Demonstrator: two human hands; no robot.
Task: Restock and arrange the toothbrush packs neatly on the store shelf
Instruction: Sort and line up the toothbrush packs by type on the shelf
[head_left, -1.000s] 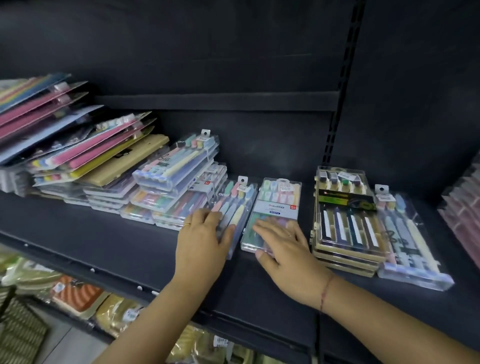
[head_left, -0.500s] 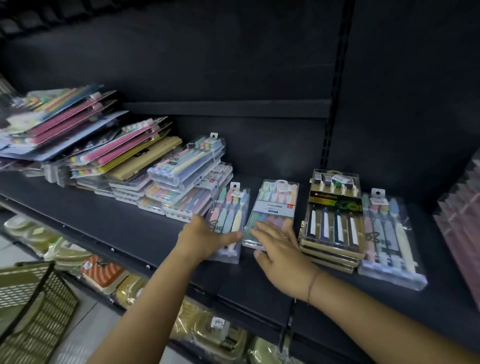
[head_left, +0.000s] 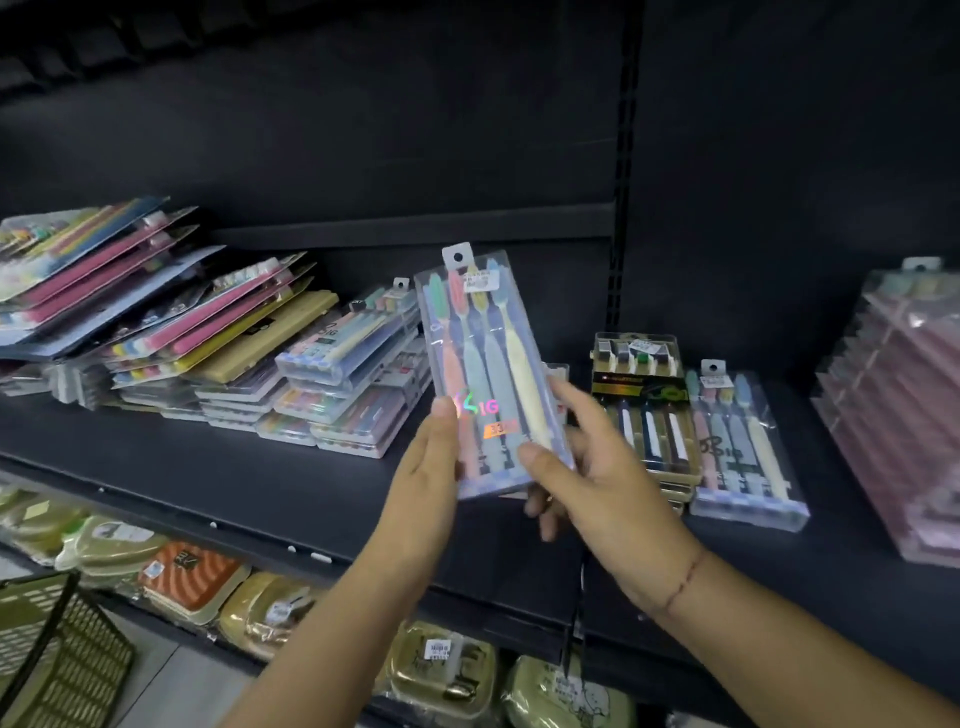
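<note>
Shelf (head_left: 208, 467) front strip bare, free to pass. Leaning pack stacks (head_left: 234, 338) block left rear. Raised pack (head_left: 488, 374) hides middle. Black-gold stack (head_left: 654, 426), clear pack (head_left: 743, 447), pink stack (head_left: 904, 415) crowd right.

clear four-brush pack (head_left: 483, 374): pastel handles, hang tab up, near upright above the shelf (head_left: 208, 467), pinched by left hand (head_left: 426, 467) and right hand (head_left: 602, 483). twin pack (head_left: 743, 447) flat at right, just beside black-gold stack (head_left: 644, 415). leaning stacks (head_left: 332, 358) left.

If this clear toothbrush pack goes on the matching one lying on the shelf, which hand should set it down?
Right, probably. The right hand grips the held pack on the side nearer the matching pack, lying further right; the left hand would have to cross over.
</note>
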